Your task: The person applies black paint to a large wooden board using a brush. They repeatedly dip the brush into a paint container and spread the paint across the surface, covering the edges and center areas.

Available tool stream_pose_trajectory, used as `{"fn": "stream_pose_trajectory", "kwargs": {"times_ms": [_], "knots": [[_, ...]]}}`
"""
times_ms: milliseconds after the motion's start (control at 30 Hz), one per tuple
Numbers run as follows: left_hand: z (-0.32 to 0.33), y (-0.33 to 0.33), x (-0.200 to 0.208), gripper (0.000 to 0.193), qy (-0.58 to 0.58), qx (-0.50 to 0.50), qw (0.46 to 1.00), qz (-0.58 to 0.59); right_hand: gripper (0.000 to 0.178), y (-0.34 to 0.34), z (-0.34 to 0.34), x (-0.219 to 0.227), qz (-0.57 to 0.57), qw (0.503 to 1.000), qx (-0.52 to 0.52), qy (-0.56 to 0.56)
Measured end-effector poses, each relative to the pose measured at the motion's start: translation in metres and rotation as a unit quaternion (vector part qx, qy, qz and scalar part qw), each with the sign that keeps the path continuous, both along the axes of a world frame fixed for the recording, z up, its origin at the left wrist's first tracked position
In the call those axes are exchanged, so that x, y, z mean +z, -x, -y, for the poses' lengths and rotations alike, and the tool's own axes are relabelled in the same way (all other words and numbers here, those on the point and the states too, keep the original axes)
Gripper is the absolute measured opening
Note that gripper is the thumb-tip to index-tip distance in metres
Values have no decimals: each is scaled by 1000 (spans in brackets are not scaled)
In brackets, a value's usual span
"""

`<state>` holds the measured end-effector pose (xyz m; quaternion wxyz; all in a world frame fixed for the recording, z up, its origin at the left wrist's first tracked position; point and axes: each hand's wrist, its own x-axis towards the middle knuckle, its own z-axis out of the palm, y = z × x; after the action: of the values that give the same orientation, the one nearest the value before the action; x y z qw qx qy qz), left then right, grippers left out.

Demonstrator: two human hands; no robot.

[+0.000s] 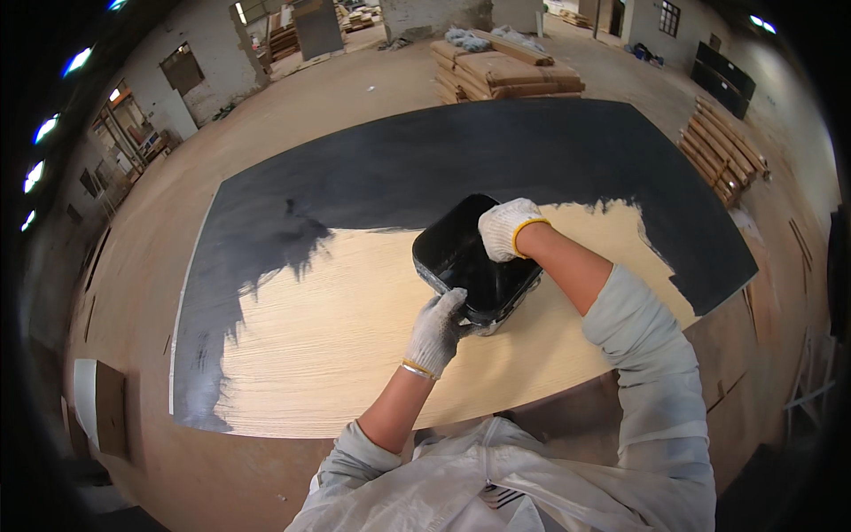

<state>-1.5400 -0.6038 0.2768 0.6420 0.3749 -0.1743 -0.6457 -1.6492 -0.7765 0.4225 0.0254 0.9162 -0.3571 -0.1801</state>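
Note:
A black tub with rounded corners is held over a large wooden board, its opening toward me and its inside dark and glossy. My left hand, in a white knitted glove, grips the near left rim with the thumb over the edge. At the tub's far right side is my right hand, gloved too and with its fingers closed; whatever they hold is hidden. Black paint covers the board's far part and both sides with ragged edges. Pale wood grain shows in the middle and toward me.
Beyond the board lies a stack of brown wrapped packages. Bundled brown lengths rest on the floor at the right, near dark panels against the wall. A box-like block stands at the left.

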Motion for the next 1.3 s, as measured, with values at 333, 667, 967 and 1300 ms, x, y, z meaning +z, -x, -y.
{"fn": "stream_pose_trajectory", "kwargs": {"times_ms": [333, 667, 967, 1300], "knots": [[89, 153, 7, 44, -26, -73, 997, 9, 35, 169, 80, -28, -58, 992, -115, -13], [143, 244, 8, 42, 18, -97, 995, -8, 35, 255, 115, -20, -88, 983, -163, -12], [152, 272, 12, 57, -36, -50, 998, 32, 37, 289, 117, 37, -37, 978, -198, 55], [124, 243, -32, 72, -20, -10, 984, 177, 41, 313, 112, 7, 97, 968, -229, 41]]}}
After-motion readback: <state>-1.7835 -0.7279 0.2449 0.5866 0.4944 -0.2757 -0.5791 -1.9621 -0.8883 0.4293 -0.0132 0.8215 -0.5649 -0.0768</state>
